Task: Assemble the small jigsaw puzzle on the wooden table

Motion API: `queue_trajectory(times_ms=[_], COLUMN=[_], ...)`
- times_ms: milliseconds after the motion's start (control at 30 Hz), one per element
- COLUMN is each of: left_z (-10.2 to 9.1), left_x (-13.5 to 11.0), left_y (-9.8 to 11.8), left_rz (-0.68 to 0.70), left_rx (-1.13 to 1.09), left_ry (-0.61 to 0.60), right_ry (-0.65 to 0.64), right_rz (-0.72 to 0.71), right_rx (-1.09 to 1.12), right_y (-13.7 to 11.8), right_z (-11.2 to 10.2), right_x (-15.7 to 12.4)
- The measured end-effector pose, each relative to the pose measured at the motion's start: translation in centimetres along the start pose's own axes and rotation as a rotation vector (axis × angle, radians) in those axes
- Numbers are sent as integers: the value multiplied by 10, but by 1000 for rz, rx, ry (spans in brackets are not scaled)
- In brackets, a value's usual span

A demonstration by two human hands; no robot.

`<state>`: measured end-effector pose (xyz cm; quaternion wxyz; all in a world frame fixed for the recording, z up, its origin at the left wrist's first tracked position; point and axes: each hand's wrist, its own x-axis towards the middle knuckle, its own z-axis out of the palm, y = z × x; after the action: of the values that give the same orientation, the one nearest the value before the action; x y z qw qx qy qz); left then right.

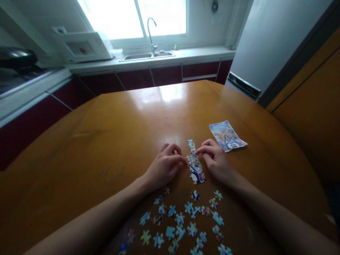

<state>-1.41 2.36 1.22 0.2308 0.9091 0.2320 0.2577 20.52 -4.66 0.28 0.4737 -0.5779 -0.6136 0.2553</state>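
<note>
A narrow strip of joined puzzle pieces [196, 165] lies on the wooden table [111, 134]. My left hand [164, 165] rests at the strip's left edge, fingers curled and fingertips pressed against it. My right hand [216, 161] sits at its right edge, fingertips pinched on the strip near its upper part. Several loose puzzle pieces [183, 221] are scattered on the table between my forearms, some face down showing light blue backs. A small colourful picture card [227, 135] lies flat just beyond my right hand.
Beyond the table runs a kitchen counter with a sink and tap [151, 42] under a bright window. A white appliance [85, 46] stands on the counter at left. A grey fridge [265, 46] and wooden panel [313, 106] are at right.
</note>
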Motion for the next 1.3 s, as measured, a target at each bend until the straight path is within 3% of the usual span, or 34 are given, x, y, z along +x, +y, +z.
queue_trajectory(times_ms=[467, 1033, 1133, 1300], left_z=[-2, 1, 0, -1], left_x=[-2, -2, -2, -1], left_y=[-2, 0, 0, 2], left_rz=[21, 39, 44, 43], left_rx=[-29, 85, 90, 97], left_ry=[-21, -104, -113, -128], right_ry=[-157, -183, -137, 137], right_rz=[-27, -52, -35, 1], right_rx=[-92, -136, -72, 56], right_y=[-5, -3, -3, -3], right_z=[1, 0, 1, -3], right_x=[-6, -5, -5, -1])
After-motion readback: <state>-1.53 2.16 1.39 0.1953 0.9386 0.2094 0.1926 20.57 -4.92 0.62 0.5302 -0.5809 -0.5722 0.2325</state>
